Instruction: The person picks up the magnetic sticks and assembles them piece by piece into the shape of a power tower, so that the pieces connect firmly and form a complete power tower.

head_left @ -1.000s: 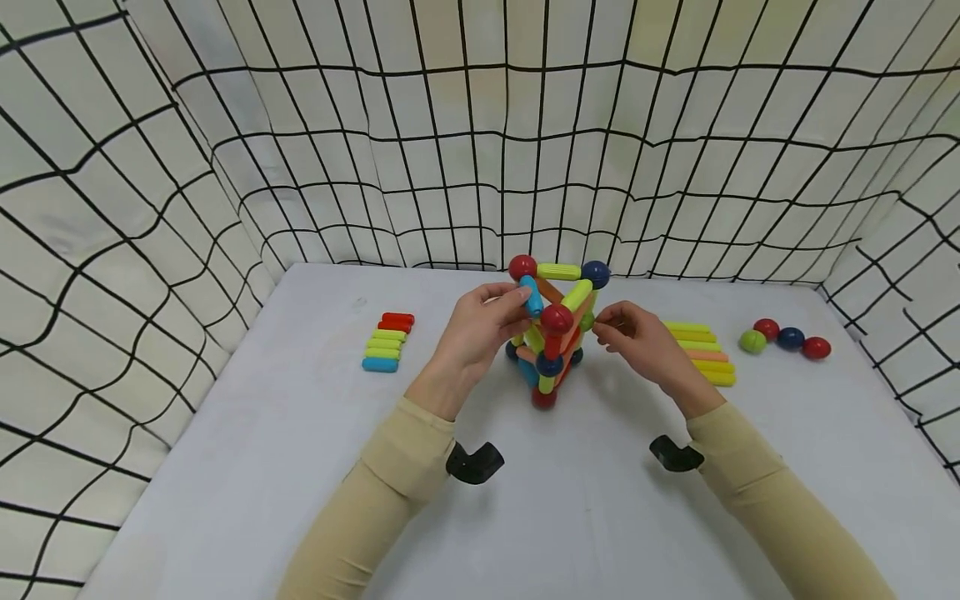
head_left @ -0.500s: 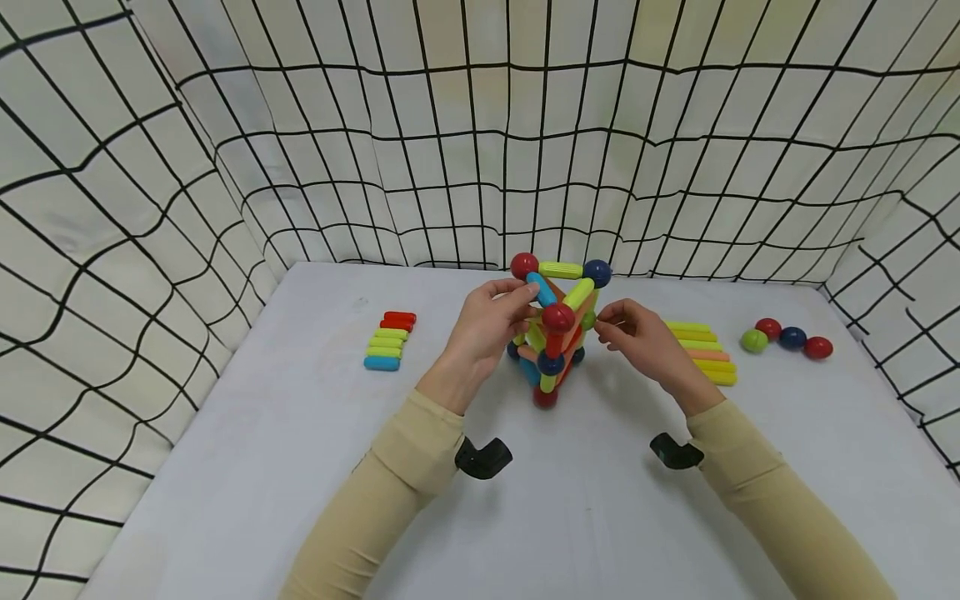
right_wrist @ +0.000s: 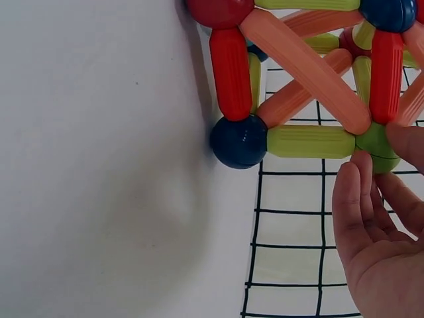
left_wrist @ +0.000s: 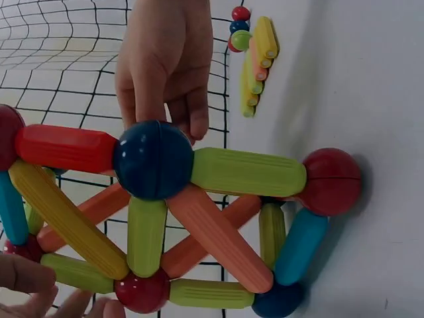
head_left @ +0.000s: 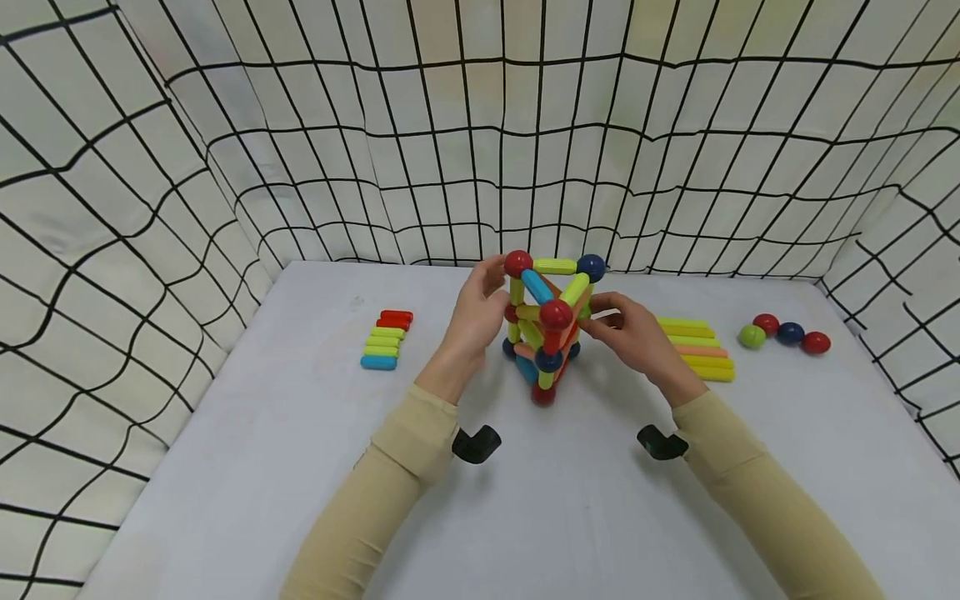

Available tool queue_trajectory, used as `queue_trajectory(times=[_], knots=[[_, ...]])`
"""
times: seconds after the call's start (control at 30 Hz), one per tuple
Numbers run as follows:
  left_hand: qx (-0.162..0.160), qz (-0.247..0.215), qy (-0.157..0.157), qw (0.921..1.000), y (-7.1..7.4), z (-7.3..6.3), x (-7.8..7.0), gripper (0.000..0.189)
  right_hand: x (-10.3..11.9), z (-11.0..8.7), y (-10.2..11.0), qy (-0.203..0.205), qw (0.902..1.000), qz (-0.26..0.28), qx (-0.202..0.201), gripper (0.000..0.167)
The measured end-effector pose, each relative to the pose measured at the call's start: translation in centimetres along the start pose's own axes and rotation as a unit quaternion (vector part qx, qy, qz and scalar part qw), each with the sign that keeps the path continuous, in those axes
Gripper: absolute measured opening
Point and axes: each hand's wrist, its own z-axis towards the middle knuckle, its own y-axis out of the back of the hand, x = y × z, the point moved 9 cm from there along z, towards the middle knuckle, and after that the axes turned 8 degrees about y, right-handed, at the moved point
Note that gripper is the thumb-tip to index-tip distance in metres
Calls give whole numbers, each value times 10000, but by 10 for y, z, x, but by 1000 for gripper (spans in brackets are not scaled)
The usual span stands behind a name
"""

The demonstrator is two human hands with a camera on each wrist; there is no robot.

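Note:
A tower of magnetic sticks and balls (head_left: 551,360) stands upright in the middle. Its top carries a slanting blue stick (head_left: 537,287) between a red ball (head_left: 517,264) and the front red ball (head_left: 556,314). My left hand (head_left: 472,321) is at the tower's left side, fingers loosely bent; its fingertips lie by an upright green stick (left_wrist: 78,272), and whether they press it is unclear. On the right, my right hand (head_left: 626,332) pinches a green ball (right_wrist: 377,147) of the tower between thumb and fingers.
Several short sticks (head_left: 386,342) lie in a row at left on the white table (head_left: 300,467). Longer yellow, green and orange sticks (head_left: 708,362) lie at right, beside several loose balls (head_left: 790,333). Black netting (head_left: 420,167) surrounds the table's back and sides.
My left hand has let go of the blue stick, which now spans two red balls on top, and shifted to the tower's left side. My right hand has moved slightly inward against the green ball.

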Motion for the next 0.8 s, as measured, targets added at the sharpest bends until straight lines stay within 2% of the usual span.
queue_trajectory(times=[0.13,0.37,0.53,0.67,0.8], knots=[[345,357,-92,9987,-5,3,6,50,0,7,1,45,9999,91,-76,46],[205,555,-512,9969,-7,-9,4,41,1,26,2,-70,9996,103,-238,44],[-41,901,-752,9931,-6,-23,3,41,0,36,-3,-40,9999,121,-93,47],[-100,1069,-850,9906,-3,-31,2,44,-5,32,-5,-9,9994,342,58,45],[67,1116,-979,9889,4,-35,4,43,-10,20,-7,69,9977,594,324,49]])
